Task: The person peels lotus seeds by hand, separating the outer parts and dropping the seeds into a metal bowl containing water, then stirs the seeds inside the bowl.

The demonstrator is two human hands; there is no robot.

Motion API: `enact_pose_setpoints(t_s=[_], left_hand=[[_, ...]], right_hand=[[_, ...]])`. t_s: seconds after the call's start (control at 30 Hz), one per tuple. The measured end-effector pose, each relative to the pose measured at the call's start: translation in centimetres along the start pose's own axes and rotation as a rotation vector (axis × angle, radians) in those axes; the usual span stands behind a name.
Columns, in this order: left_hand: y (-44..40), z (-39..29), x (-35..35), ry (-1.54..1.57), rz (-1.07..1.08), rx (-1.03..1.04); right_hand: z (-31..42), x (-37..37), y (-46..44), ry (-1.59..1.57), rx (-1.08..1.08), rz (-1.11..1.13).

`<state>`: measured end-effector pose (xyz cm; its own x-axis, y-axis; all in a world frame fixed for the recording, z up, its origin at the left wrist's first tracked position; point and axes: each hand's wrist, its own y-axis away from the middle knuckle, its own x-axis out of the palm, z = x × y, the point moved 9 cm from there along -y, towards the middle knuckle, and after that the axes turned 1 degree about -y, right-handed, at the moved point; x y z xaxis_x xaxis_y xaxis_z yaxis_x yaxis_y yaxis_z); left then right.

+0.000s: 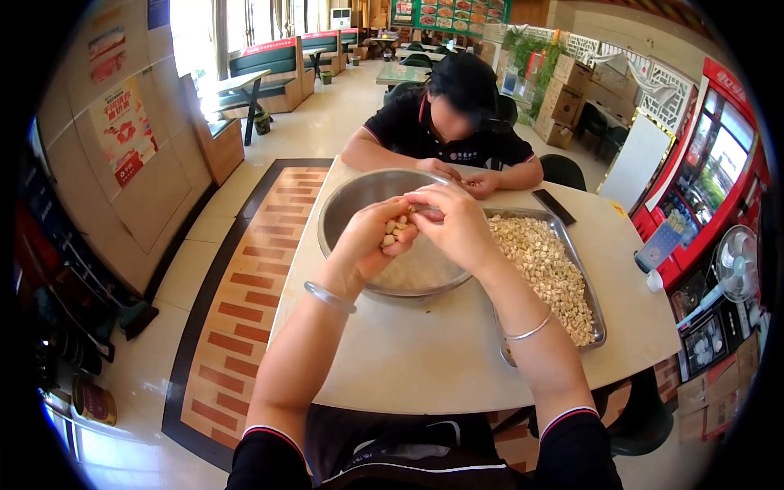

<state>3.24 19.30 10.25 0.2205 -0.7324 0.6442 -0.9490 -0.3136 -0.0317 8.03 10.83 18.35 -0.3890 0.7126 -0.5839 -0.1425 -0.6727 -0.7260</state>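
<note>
Steel bowl [339, 208], centre: above it, left hand [369, 235], fingers curled round pale pieces [395, 232]; right hand [457, 222] met it at the fingertips (exact grip unclear to me), seemingly working one; the next move called for light pinching.

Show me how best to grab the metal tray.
Probably two-handed, by the rim at mid-length on each long side of the metal tray, coming from left and right: it lies flat, loaded with pale pieces. The right forearm crosses its left side.
</note>
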Motion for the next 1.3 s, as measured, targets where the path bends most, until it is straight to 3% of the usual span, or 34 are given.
enact_pose_setpoints(t_s=[0.13,0.17,0.23,0.33,0.53,0.63,0.83,1.03,1.13,1.3], left_hand=[[-0.1,0.0,0.3,-0.103,-0.026,0.004],[0.0,-0.4,0.2,-0.176,-0.088,0.021],[-0.3,-0.3,0.2,-0.193,-0.013,0.022],[-0.9,0.5,-0.7,-0.198,0.031,0.013],[-0.7,0.0,-0.8,-0.193,-0.001,0.045],[-0.5,-0.2,-1.0,-0.164,0.011,0.053],[-0.3,-0.3,-0.8,-0.125,-0.011,0.052],[-0.5,-0.2,-1.2,-0.258,-0.048,0.091],[-0.3,-0.3,-1.1,-0.243,-0.031,0.072],[-0.2,-0.6,-1.7,-0.228,-0.122,0.135]], right_hand=[[-1.9,-0.2,1.2,-0.134,0.207,-0.031],[-1.8,-0.8,1.2,-0.103,0.136,-0.06],[-1.4,-1.9,1.2,-0.038,-0.005,-0.107],[-2.1,-1.5,1.4,-0.096,0.103,0.006],[-2.8,-0.2,1.9,-0.321,0.111,-0.018],[-5.3,1.8,2.9,-0.754,0.373,0.003],[-5.7,1.7,3.3,-0.888,0.503,-0.032],[-5.6,1.7,3.1,-0.756,0.413,-0.082],[-4.6,0.9,2.8,-0.492,0.287,-0.081],[-5.1,1.1,2.5,-0.147,0.356,0.054]])
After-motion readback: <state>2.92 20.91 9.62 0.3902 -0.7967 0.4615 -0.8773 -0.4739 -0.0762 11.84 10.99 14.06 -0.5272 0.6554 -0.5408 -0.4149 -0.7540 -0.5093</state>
